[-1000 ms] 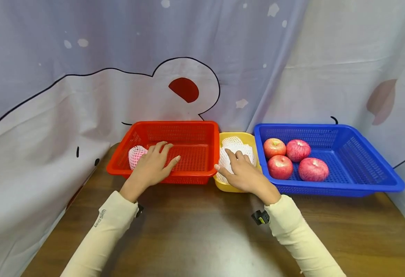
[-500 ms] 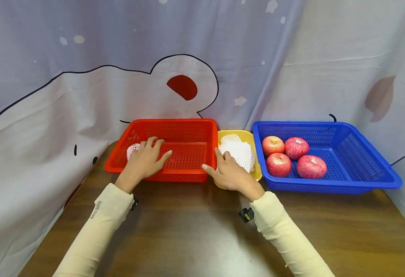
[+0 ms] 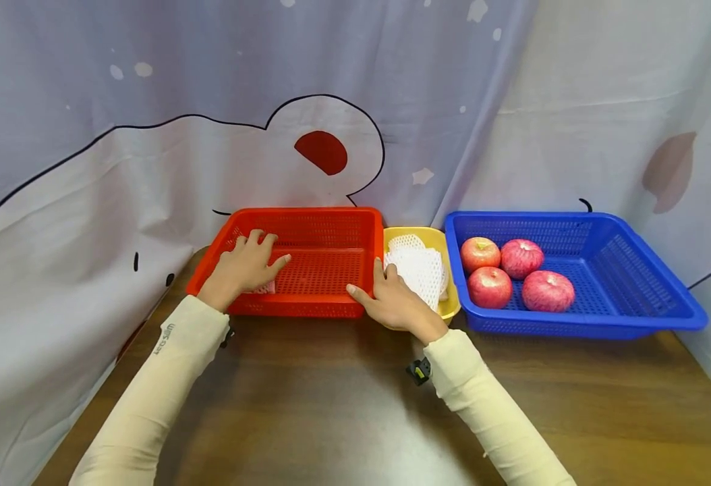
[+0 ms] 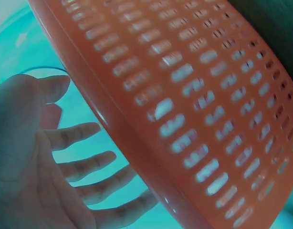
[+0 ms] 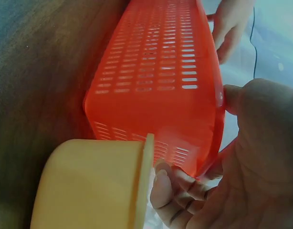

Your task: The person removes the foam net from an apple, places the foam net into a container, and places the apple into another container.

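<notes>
My left hand (image 3: 241, 264) is over the left end of the red basket (image 3: 313, 309), its fingers spread and reaching past the rim. Beneath its wrist a pink and white netted bundle (image 3: 267, 288) peeks out, mostly hidden by the hand. At the basket's front right corner is my right hand (image 3: 394, 302). Its thumb (image 5: 232, 98) lies against the rim in the right wrist view, while its bent fingers (image 5: 168, 191) go round the side wall, so the hand grips the corner. In the left wrist view the left fingers (image 4: 89, 167) look fairly straight and hold nothing.
A yellow basket (image 3: 452, 307) with white foam nets (image 3: 419, 270) stands directly right of the red one. Beyond it, a blue basket (image 3: 629, 324) holds several red apples (image 3: 548, 291). A patterned curtain (image 3: 428, 101) hangs behind the wooden table (image 3: 331, 398).
Both hands have shifted left. My right hand has moved from above the foam nets to the red basket's corner. The netted bundle now shows right of my left wrist instead of left.
</notes>
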A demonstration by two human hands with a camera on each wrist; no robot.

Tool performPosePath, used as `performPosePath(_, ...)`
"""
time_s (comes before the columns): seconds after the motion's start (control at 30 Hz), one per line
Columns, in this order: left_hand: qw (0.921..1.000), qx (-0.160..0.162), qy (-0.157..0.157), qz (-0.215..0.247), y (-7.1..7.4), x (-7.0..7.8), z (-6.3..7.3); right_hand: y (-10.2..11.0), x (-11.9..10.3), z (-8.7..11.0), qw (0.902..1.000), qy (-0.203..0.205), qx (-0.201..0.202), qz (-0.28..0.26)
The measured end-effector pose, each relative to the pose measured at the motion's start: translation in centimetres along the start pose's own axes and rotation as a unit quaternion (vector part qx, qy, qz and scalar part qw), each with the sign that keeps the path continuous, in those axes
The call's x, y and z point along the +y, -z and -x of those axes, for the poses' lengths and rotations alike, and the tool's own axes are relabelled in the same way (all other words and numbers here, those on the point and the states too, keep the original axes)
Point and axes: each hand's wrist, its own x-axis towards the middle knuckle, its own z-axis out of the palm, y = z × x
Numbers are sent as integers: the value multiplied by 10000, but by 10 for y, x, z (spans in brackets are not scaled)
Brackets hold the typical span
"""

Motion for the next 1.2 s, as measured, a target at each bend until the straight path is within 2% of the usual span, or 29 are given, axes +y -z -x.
performPosePath(0.3, 9991, -408, -17, -111, 6, -13, -10, -4, -1, -1, 9997, -223, -57, 0)
performPosePath(0.63, 9917, -1266, -172, -153, 16, -24, -20, -2, -3, -3, 9990, -344, -201, 194)
performPosePath(0.97, 9745, -2208, -339, -224, 16, -34, -30, -5, -2, -3, 9985, -352, -380, 200)
performPosePath(1.2, 9586, -2837, -230, -96, 23, -38, -42, 0, -3, -5, 9983, -330, -328, 347)
